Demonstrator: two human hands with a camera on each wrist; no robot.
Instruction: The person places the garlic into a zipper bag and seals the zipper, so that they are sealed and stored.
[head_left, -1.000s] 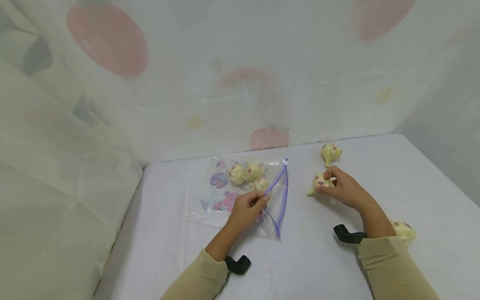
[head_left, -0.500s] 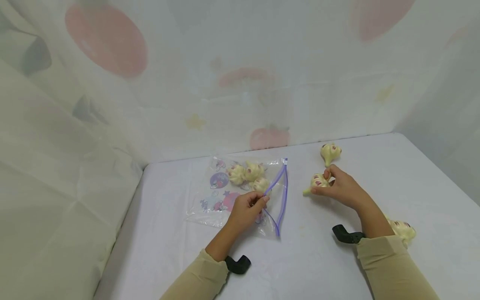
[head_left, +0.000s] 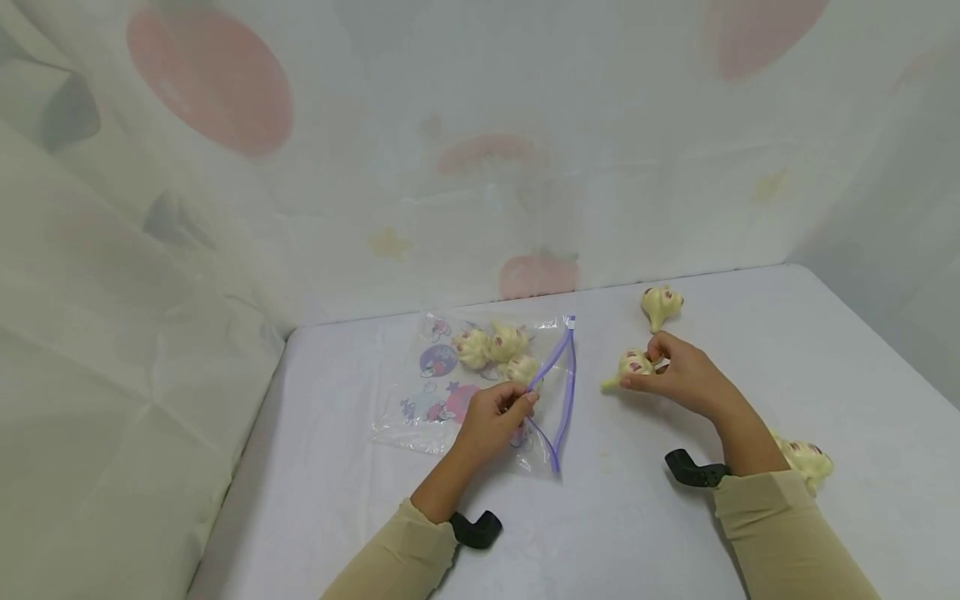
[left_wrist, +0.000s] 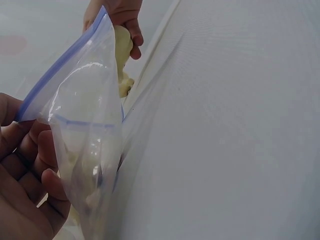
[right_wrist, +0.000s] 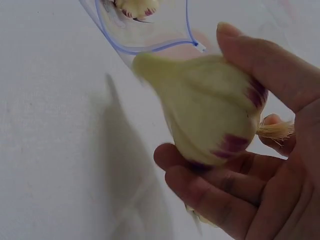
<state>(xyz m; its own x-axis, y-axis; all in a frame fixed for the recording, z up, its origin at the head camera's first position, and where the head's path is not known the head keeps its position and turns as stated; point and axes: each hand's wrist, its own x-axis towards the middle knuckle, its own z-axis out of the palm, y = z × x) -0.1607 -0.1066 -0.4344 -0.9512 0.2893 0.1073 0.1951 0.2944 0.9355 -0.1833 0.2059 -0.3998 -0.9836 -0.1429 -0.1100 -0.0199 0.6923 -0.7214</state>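
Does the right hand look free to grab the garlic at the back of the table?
Probably not: the right hand holds another bulb. Otherwise the way seems free: the back garlic lies just beyond the hand, with nothing visible between them.

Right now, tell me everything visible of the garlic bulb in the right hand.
The garlic bulb is smooth and pale yellow, with purple patches, a greenish stem and a fibrous root tuft. The right hand grips it between thumb and fingers, stem aimed toward the plastic bag but apart from it. It seems raised, its shadow on the white table.
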